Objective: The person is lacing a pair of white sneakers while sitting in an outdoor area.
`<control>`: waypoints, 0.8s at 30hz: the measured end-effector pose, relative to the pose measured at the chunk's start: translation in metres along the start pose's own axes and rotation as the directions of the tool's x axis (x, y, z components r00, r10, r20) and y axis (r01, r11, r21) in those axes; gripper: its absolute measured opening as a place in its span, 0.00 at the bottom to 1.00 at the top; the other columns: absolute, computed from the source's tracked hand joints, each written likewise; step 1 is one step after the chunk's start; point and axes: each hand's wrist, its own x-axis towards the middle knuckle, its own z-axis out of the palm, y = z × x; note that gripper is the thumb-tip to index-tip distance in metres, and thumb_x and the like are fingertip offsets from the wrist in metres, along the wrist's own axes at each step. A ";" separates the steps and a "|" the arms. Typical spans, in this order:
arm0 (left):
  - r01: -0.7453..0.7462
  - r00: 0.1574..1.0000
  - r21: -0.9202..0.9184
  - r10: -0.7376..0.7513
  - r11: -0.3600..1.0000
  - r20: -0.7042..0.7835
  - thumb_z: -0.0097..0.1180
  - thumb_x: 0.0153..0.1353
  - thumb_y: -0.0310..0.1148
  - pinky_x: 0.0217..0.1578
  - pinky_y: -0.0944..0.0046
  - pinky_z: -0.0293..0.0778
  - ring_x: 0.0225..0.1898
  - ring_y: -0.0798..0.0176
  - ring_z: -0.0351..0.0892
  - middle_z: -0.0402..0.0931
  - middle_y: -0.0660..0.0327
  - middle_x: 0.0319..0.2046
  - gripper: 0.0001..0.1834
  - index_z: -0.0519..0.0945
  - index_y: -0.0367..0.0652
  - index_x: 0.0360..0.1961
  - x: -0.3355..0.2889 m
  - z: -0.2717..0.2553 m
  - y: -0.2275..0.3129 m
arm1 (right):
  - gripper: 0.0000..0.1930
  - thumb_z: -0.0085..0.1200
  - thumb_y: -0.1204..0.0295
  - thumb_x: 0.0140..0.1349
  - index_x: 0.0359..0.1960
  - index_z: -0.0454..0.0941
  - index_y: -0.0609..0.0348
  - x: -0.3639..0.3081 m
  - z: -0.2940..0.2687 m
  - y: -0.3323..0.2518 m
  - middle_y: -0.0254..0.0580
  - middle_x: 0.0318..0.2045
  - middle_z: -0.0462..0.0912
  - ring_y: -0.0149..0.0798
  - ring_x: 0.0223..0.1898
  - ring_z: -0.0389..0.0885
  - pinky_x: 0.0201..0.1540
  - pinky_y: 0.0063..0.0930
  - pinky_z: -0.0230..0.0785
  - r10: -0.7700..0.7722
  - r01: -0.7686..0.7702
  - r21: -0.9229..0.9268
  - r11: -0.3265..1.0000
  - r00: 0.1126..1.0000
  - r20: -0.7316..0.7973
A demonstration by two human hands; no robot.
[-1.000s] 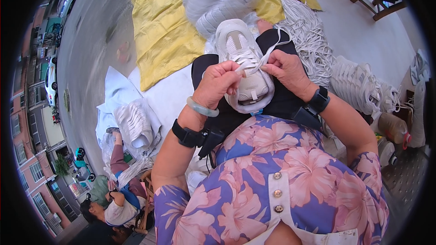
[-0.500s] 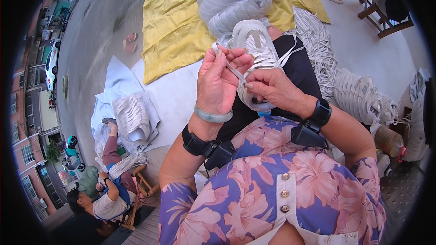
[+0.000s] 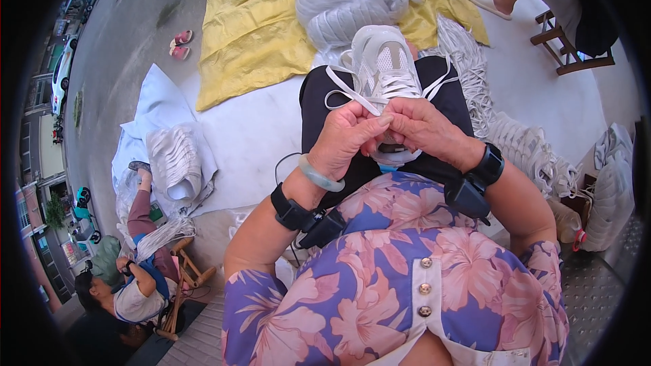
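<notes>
A white and grey sneaker (image 3: 383,54) rests on my lap between my dark-trousered knees, toe pointing away from me. Its flat white shoelace (image 3: 349,93) loops out to the left of the shoe and runs back to my fingers. My left hand (image 3: 344,137) is closed in a pinch on the lace, over the shoe's opening. Against it, fingertips touching, my right hand (image 3: 432,130) is pinched too; the fingers hide most of what they hold. Another lace end hangs loose at the shoe's right side.
Plastic-wrapped shoes (image 3: 352,10) lie on a yellow sheet (image 3: 251,34) ahead. A heap of white laces (image 3: 464,71) is at the right, beside a row of stacked shoes (image 3: 525,149). More shoes (image 3: 175,163) sit at left, near a seated person (image 3: 146,291). A wooden stool (image 3: 559,41) stands far right.
My left hand has turned from palm-up and open-fingered to a pinch. Both hands have come together over the shoe opening, and the lace now loops out to the left.
</notes>
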 end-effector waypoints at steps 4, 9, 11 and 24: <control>0.028 0.995 0.036 -0.031 0.999 0.092 0.52 0.61 0.35 0.17 0.78 0.65 0.16 0.74 0.69 0.75 0.64 0.22 0.09 0.75 0.40 0.32 0.007 -0.007 -0.007 | 0.13 0.44 0.64 0.66 0.29 0.73 0.59 -0.002 -0.003 -0.001 0.26 0.19 0.70 0.19 0.18 0.62 0.19 0.13 0.55 0.044 -0.043 -0.019 0.999 0.999 0.024; 0.070 0.970 -0.017 -0.064 0.997 0.236 0.50 0.63 0.35 0.15 0.78 0.64 0.14 0.74 0.68 0.75 0.62 0.20 0.10 0.75 0.40 0.31 0.011 -0.015 -0.013 | 0.13 0.44 0.65 0.66 0.28 0.74 0.60 -0.003 -0.004 -0.002 0.28 0.21 0.73 0.20 0.20 0.63 0.22 0.14 0.57 0.018 -0.016 -0.016 1.000 0.994 0.109; 0.128 0.948 -0.094 -0.094 0.987 0.303 0.49 0.63 0.35 0.14 0.78 0.63 0.13 0.74 0.67 0.75 0.61 0.20 0.10 0.75 0.40 0.30 0.013 -0.017 -0.014 | 0.13 0.44 0.65 0.66 0.29 0.74 0.60 -0.003 -0.008 0.001 0.28 0.22 0.74 0.20 0.21 0.64 0.23 0.14 0.57 0.002 -0.004 0.016 1.000 0.992 0.122; -0.192 0.956 0.232 0.235 0.953 -0.174 0.49 0.62 0.35 0.14 0.79 0.60 0.13 0.79 0.64 0.71 0.68 0.18 0.10 0.75 0.42 0.27 0.032 -0.019 -0.033 | 0.12 0.47 0.77 0.54 0.41 0.72 0.56 -0.001 -0.011 0.019 0.47 0.24 0.77 0.48 0.27 0.78 0.27 0.36 0.68 -0.495 0.166 -0.935 0.314 0.869 -0.012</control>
